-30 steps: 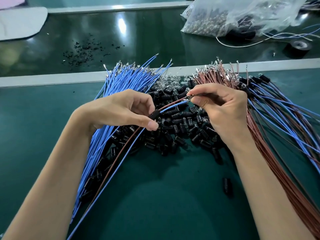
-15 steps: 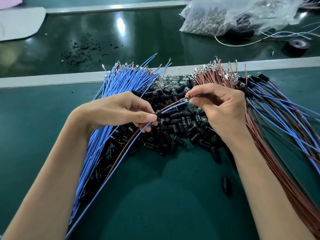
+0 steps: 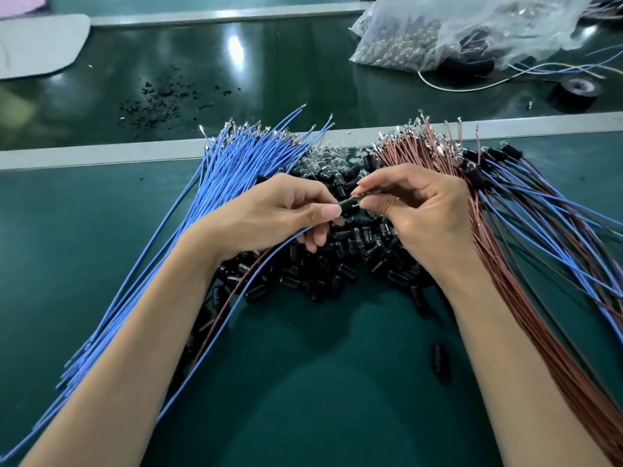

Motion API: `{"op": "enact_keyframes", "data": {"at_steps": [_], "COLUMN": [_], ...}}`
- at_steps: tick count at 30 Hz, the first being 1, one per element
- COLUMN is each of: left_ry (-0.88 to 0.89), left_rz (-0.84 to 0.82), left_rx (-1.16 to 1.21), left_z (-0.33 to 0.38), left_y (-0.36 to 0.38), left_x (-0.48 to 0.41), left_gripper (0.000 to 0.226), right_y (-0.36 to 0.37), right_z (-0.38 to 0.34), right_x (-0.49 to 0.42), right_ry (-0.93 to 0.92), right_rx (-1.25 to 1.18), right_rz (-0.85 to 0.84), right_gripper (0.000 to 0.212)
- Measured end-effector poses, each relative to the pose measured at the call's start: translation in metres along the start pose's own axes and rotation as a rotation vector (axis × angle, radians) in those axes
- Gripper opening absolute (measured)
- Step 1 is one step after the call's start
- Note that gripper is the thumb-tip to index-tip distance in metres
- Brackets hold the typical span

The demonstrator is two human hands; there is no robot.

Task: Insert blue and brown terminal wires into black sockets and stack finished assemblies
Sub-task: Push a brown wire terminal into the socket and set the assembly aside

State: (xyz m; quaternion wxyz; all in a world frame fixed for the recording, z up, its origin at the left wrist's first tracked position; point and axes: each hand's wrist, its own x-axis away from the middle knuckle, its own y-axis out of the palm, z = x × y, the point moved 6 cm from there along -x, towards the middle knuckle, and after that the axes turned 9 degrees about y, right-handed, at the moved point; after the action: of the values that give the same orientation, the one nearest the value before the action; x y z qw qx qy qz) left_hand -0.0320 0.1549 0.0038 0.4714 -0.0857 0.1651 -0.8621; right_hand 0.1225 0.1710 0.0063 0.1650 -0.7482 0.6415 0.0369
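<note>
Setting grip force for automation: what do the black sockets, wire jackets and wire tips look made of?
Black sockets: likely moulded plastic, glossy, with highlights on the barrels.
Blue wires and brown wires: soft matte polymer jackets, judging by their loose curves.
Wire tips: bare metal terminals with silvery glints; the alloy cannot be told.

One wide-angle view, worn on the head, looks forward and down from above and behind the left grip [image 3: 269, 214] and right grip [image 3: 421, 210]; it sits close, both reaching in from the bottom edge; they meet just above mid-frame; the green surface [image 3: 303, 382] spreads nearer than them and far beyond.
</note>
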Motion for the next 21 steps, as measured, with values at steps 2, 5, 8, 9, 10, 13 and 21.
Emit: {"op": "enact_keyframes", "data": {"at_steps": [2,5,8,9,10,13,21], "left_ry": [-0.007,-0.079,-0.114,-0.100,-0.084,-0.067,-0.050], "left_rz": [0.018,0.023,0.027,0.025,0.026,0.077,0.141], "left_rx": [0.049,0.073,0.044,0.039,0.037,0.084,0.129], "left_z": [-0.001,-0.005,-0.006,-0.005,-0.004,-0.005,-0.007], "left_y": [0.003,0.006,0.005,0.005,0.008,0.014,0.017], "left_x": [-0.002,-0.003,-0.003,-0.002,-0.002,-0.001,0.000], "left_gripper": [0.024,0.032,0.039,0.039,0.038,0.035,0.034], "right_y": [-0.002,-0.003,-0.003,-0.002,-0.002,-0.002,-0.001], "right_z": [0.001,0.005,0.006,0.005,0.005,0.004,0.007], "right_x": [-0.001,-0.002,-0.001,-0.001,0.000,-0.001,-0.002], "right_ry": [0.016,0.033,0.029,0.027,0.027,0.027,0.107], "right_rx": [-0.025,-0.041,-0.036,-0.035,-0.034,-0.025,-0.130], "right_rz": [0.005,0.015,0.007,-0.001,-0.008,-0.025,-0.077], "right_gripper": [0.035,0.035,0.036,0.037,0.038,0.036,0.023]}}
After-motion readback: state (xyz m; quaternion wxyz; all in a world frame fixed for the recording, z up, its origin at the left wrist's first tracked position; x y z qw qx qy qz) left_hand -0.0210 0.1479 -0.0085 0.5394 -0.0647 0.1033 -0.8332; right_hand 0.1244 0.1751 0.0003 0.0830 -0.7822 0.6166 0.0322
